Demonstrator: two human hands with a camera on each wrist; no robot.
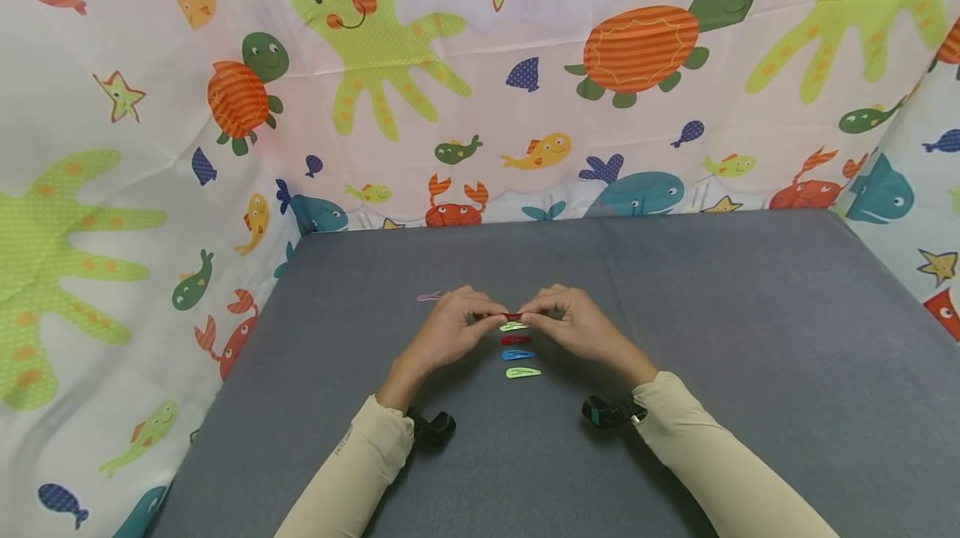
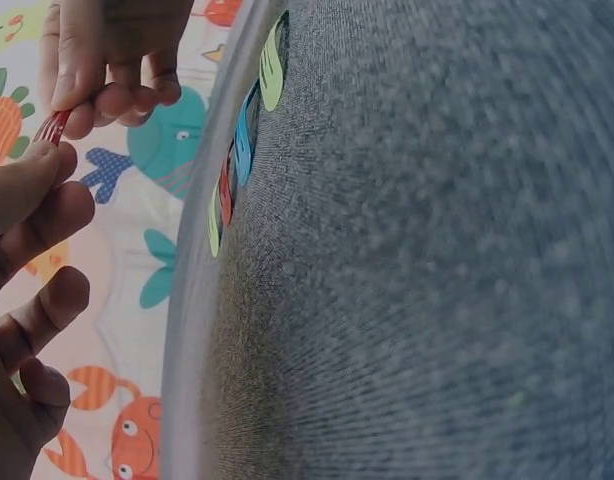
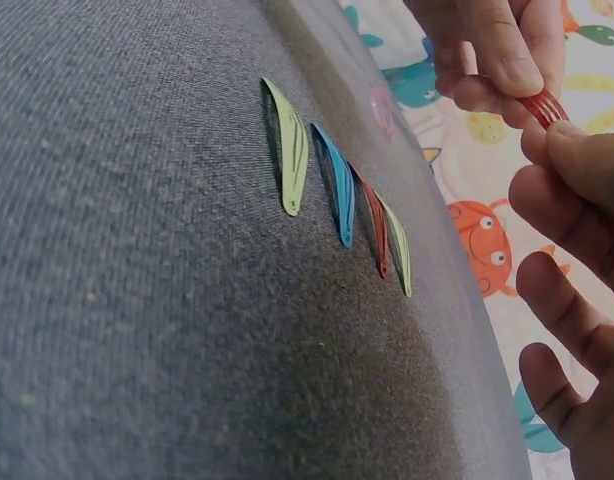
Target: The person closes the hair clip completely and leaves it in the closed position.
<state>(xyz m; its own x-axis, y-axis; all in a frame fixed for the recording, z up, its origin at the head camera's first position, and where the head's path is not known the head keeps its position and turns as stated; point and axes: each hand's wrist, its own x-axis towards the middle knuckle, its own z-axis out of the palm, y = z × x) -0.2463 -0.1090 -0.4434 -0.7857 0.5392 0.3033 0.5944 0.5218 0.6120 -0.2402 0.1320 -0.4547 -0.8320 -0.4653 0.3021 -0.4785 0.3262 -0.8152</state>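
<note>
Between both hands, a red snap hair clip (image 3: 545,107) is pinched at its two ends, held above the table. My left hand (image 1: 459,323) has thumb and forefinger on its left end. At the other end, the thumb and forefinger of my right hand (image 1: 576,324) grip it. Below lies a column of hair clips: a light green clip (image 1: 513,326) just under the hands, then a red clip (image 1: 516,340), a blue clip (image 1: 517,355) and another light green clip (image 1: 523,372) nearest me. Beside the left hand's knuckles rests a pink clip (image 1: 430,296), partly hidden.
A grey cloth-covered table (image 1: 750,338) spreads around the hands. Behind it and along both sides hangs a white curtain (image 1: 495,113) printed with sea animals. Black wrist cameras (image 1: 606,411) sit under the forearms, close to the tabletop.
</note>
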